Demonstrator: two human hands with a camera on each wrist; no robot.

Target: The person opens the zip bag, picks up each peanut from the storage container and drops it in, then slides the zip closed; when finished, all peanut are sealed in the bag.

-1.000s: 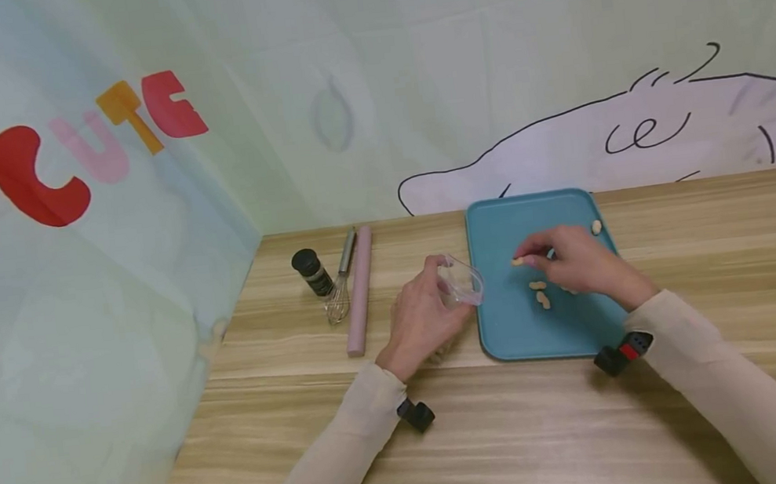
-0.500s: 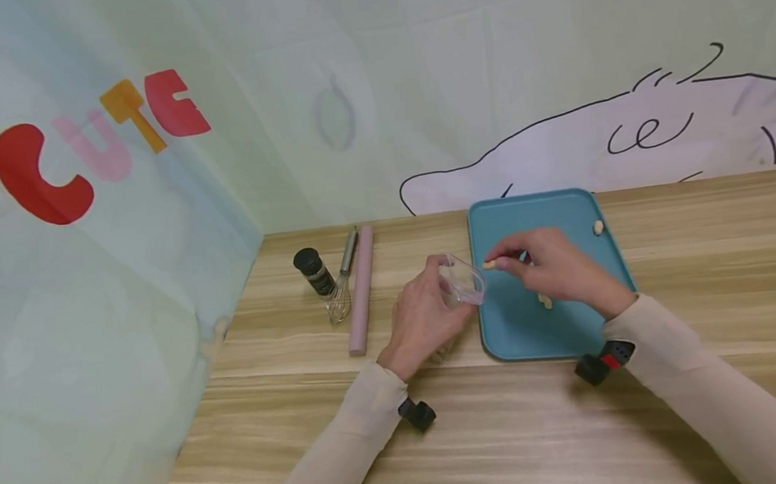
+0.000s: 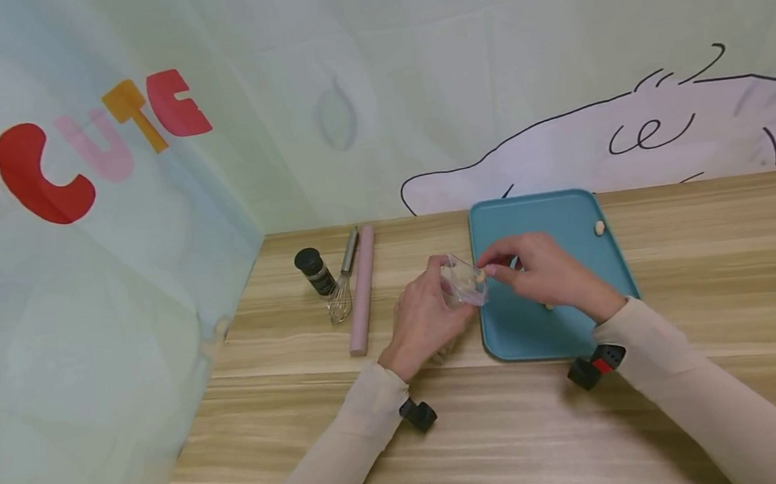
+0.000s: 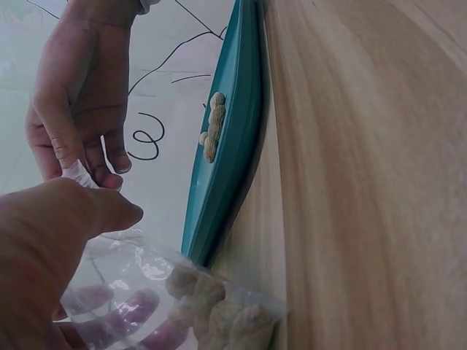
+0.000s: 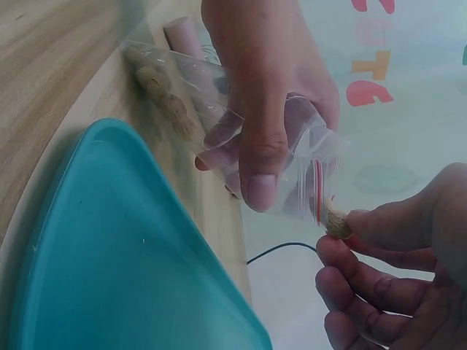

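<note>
My left hand (image 3: 424, 313) grips a clear zip bag (image 3: 462, 285) by its upper part, just left of the blue tray (image 3: 555, 212). Several peanuts (image 4: 222, 313) lie in the bottom of the bag in the left wrist view. Between thumb and index finger my right hand (image 3: 540, 269) pinches a single peanut (image 5: 337, 221), right at the bag's mouth beside the red zip line. More peanuts (image 4: 214, 127) lie on the tray, partly hidden by the right hand in the head view. Another peanut (image 3: 600, 228) sits by the tray's right rim.
Left of the bag, a pink rolling pin (image 3: 362, 292), a wire whisk (image 3: 340, 298) and a black-capped shaker jar (image 3: 315, 272) stand or lie on the wooden table (image 3: 508, 434). A printed cloth (image 3: 313, 68) hangs behind and along the left.
The right hand has carried its pinched peanut leftwards from above the tray to the bag's mouth. The left hand with the bag has stayed nearly in place.
</note>
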